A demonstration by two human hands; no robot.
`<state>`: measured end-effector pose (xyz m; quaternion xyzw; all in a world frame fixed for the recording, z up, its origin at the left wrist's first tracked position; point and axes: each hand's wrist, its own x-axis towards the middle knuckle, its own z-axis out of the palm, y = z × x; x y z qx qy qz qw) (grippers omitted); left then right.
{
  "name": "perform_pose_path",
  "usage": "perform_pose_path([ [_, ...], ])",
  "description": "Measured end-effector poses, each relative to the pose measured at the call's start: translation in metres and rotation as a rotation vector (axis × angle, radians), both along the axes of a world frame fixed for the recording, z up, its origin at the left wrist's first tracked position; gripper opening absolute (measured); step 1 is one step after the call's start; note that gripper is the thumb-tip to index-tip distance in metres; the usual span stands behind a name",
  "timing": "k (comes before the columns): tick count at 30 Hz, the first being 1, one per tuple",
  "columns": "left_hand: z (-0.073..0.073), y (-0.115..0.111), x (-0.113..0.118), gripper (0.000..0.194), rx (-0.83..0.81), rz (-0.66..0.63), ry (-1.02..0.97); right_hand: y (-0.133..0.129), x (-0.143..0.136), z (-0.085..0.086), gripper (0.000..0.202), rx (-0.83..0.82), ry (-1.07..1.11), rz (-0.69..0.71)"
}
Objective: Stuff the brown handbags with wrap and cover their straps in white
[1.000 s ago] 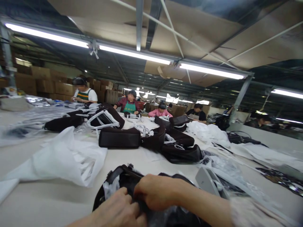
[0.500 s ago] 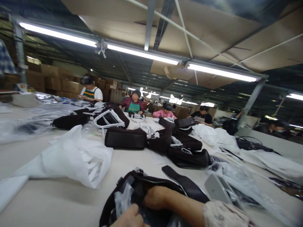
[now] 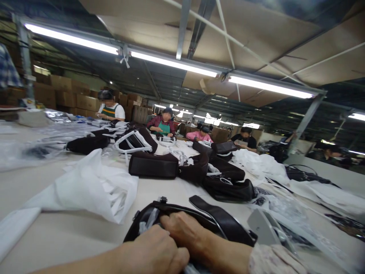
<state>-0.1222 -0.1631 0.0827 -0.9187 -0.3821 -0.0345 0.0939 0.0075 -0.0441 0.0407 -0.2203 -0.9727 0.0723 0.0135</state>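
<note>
A dark bag (image 3: pixel 168 207) with a zipped opening and a wide black strap (image 3: pixel 219 219) lies at the bottom centre. My left hand (image 3: pixel 155 249) is closed over the near side of its opening, gripping something I cannot make out. Just beyond it, my right hand (image 3: pixel 184 228) reaches in from the right, its fingers curled at the opening; what they hold is hidden. Clear crumpled plastic (image 3: pixel 152 219) shows inside the bag, left of the hands.
Several dark bags (image 3: pixel 154 165) are piled across the table (image 3: pixel 68 236). White wrapping (image 3: pixel 91 186) lies at left, a grey object (image 3: pixel 264 228) and clear plastic (image 3: pixel 296 209) at right. Several people, one in a green apron (image 3: pixel 164 128), sit along the far side.
My left hand has come up and further into view over the bag. My right hand has lifted from deep inside the bag to its opening, nearer the left hand.
</note>
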Motion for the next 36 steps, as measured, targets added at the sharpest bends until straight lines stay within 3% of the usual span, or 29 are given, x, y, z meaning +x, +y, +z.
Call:
perform_pose_path([
  [3,0.024,0.007,0.008,0.012,-0.214,0.077,0.065,-0.004,-0.003,0.007,0.011,0.017,0.003,-0.053],
  [7,0.044,0.019,0.006,0.029,-0.374,0.1,0.106,-0.005,0.01,0.03,0.007,-0.052,0.046,-0.054],
  [10,0.045,0.03,-0.003,0.046,-0.35,0.252,0.122,0.006,0.021,0.055,0.008,-0.312,-0.001,-0.065],
  [12,0.042,0.038,-0.007,0.052,-0.339,0.312,0.145,0.014,0.03,0.075,0.02,-0.436,-0.066,-0.092],
  [15,0.039,0.043,-0.01,0.068,-0.344,0.325,0.165,0.012,0.047,0.105,0.039,-0.433,-0.129,-0.078],
  [17,0.039,0.04,-0.012,0.066,-0.295,0.349,0.169,-0.001,0.061,0.116,0.037,-0.364,-0.208,-0.098],
  [20,0.036,0.033,-0.015,0.041,-0.196,0.395,0.169,-0.024,0.076,0.111,0.046,-0.199,-0.323,-0.27],
  [22,0.031,0.034,-0.018,0.032,-0.137,0.42,0.167,-0.033,0.079,0.097,0.038,-0.061,-0.344,-0.365],
  [27,0.021,0.048,-0.024,0.034,0.071,0.307,0.119,-0.033,0.077,0.066,0.023,0.217,-0.397,-0.356],
  [31,0.015,0.045,-0.046,0.029,0.218,0.264,-0.027,-0.035,0.086,0.069,0.024,0.194,-0.386,-0.32],
  [34,0.009,0.037,-0.061,0.011,0.15,0.211,-0.209,-0.038,0.086,0.083,0.038,0.058,-0.274,-0.376],
  [36,0.007,0.035,-0.063,0.01,0.1,0.176,-0.259,-0.039,0.075,0.092,0.042,0.025,-0.176,-0.413],
])
